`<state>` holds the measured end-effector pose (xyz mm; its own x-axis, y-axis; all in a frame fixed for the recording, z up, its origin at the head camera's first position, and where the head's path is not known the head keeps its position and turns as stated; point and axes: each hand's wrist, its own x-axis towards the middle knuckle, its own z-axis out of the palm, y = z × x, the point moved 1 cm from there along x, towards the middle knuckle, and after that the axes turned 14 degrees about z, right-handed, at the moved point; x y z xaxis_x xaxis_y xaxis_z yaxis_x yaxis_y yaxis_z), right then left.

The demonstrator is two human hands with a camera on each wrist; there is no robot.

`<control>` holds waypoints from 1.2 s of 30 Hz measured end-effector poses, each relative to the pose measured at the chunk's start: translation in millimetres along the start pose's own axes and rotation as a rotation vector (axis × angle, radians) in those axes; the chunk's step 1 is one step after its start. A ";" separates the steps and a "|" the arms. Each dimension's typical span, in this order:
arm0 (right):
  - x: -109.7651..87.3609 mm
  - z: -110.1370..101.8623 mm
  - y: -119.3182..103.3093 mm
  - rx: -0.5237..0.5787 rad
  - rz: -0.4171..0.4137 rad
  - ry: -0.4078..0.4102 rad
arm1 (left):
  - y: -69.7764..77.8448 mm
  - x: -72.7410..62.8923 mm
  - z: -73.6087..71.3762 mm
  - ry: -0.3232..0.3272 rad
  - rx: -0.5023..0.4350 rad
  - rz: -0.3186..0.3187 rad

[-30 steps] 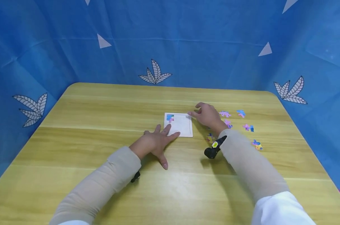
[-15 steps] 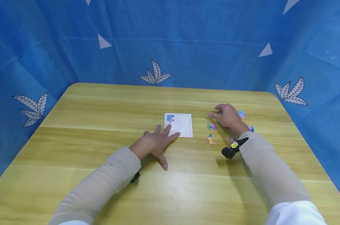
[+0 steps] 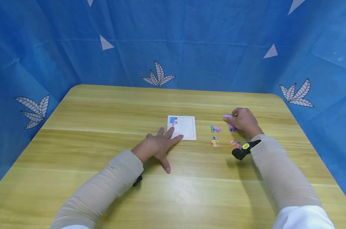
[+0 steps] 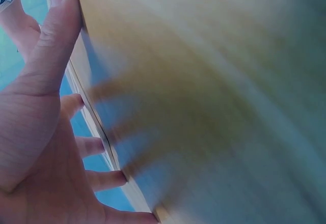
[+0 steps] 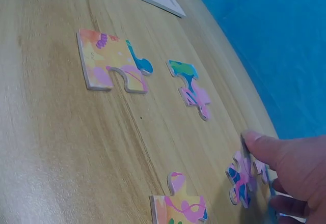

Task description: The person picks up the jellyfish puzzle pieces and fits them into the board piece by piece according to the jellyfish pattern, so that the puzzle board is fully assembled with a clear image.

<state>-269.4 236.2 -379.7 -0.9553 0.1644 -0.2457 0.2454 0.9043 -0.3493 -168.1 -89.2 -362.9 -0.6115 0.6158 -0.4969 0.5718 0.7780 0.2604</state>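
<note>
OK, head view: L hand [image 3: 159, 144], fingers spread, overlaps nr edge of white board [image 3: 187, 129]; R hand [image 3: 245, 121] apart, thumb at pink pc [image 3: 228, 115], can't tell if gripping. L wrist: fingers splayed. R wrist: yellow pc [image 5: 104, 56] & green-pink pc [image 5: 192, 94] left of R hand.

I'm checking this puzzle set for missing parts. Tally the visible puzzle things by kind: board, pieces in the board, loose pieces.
Puzzle board: 1
Piece in the board: 1
Loose pieces, including the one at the right hand: 5
Total: 7

Any pieces hidden behind the right hand or sleeve aren't counted.
</note>
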 end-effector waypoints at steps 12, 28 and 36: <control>0.7 6.3 1.1 0.044 0.028 0.020 | 0.4 0.8 1.2 0.001 -0.013 0.011; 1.1 10.5 -1.4 0.065 0.037 0.063 | -1.2 1.6 1.1 0.004 -0.003 0.011; -0.6 11.1 -3.7 0.100 0.041 0.079 | -2.2 1.5 2.4 0.009 0.003 0.017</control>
<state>-267.8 228.4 -388.3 -0.9533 0.2343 -0.1908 0.2957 0.8531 -0.4299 -169.0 -90.3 -366.2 -0.6065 0.6303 -0.4846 0.5839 0.7668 0.2666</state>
